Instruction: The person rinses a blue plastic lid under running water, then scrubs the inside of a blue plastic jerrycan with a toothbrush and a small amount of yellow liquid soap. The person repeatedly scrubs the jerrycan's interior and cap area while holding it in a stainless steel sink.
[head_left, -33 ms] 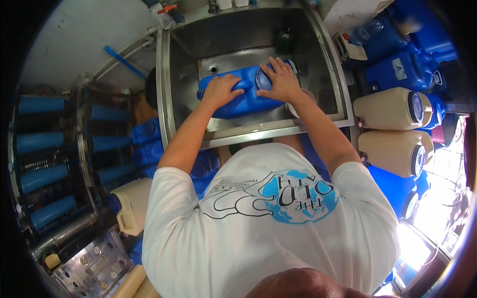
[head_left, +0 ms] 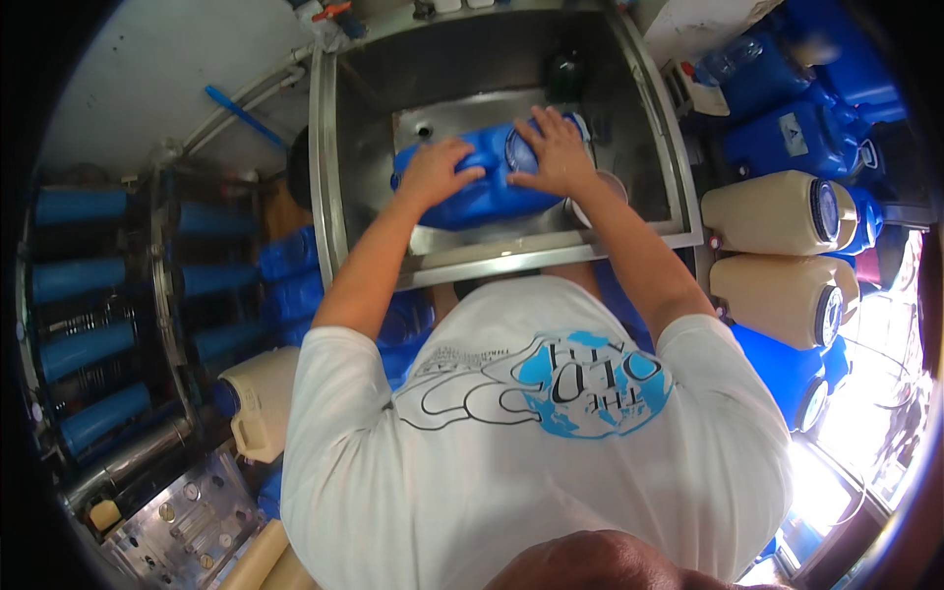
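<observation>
A blue plastic jug (head_left: pixel 487 202) lies on its side in a stainless steel sink (head_left: pixel 511 258), with its wide round cap (head_left: pixel 521 149) toward the right. My left hand (head_left: pixel 438 179) rests on the left part of the jug's upper side, its thumb apart from the slightly bent fingers. My right hand (head_left: pixel 556 157) lies over the cap end with the fingers spread. Part of the cap shows between that thumb and the fingers. Beside the jug, partly under my right wrist, is a pale round container (head_left: pixel 612 185). A dark green bottle (head_left: pixel 565 77) stands in the sink's far right corner.
Cream jugs (head_left: pixel 772 214) and blue jugs (head_left: pixel 792 143) are stacked on the right. At the left are blue cylinders (head_left: pixel 88 349) in a metal rack, a cream jug (head_left: pixel 265 403) and a gauge panel (head_left: pixel 182 516). A red-handled valve (head_left: pixel 331 12) sits beyond the sink's far left corner.
</observation>
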The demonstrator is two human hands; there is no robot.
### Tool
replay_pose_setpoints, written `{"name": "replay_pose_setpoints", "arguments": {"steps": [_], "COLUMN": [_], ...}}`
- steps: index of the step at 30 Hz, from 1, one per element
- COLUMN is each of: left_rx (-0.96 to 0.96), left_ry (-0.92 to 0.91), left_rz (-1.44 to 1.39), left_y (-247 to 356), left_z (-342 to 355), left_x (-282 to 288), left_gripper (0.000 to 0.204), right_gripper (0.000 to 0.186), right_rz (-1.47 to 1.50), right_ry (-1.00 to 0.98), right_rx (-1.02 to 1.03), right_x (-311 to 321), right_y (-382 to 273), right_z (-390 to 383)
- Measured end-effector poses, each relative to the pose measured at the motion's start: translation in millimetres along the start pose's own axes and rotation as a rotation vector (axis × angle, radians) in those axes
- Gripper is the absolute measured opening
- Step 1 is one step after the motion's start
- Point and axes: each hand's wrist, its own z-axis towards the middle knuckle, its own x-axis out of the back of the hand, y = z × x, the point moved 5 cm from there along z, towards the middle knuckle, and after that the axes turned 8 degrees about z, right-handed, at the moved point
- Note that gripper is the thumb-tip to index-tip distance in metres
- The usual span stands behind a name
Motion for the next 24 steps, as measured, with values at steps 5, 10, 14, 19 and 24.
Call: {"name": "replay_pose_setpoints", "arguments": {"steps": [5, 10, 14, 19, 24], "left_rx": [0.313, 0.452, 0.595, 1.003, 0.109], "left_ry": [-0.008, -0.124, -0.142, -0.570, -0.076], "left_rz": [0.161, 0.160, 0.196, -0.407, 0.069], "left_y": [-76, -97, -104, -119, -117], "left_z": [-37, -57, -52, -48, -44], "left_x": [29, 12, 2, -7, 22], "left_gripper": [0.053, 0.054, 0.065, 0.072, 0.061], "right_gripper": [0.099, 0.101, 0.100, 0.099, 0.097], "right_rz": [-0.100, -0.183, -0.231, -0.221, -0.262], "right_ry": [-0.045, -0.107, -0.137, -0.130, -0.147], "right_rx": [-0.054, -0.082, -0.095, -0.153, -0.170], "right_x": [-4, -4, -5, -7, -8], "right_y": [14, 8, 6, 11, 5], "right_z": [23, 37, 44, 42, 45]}}
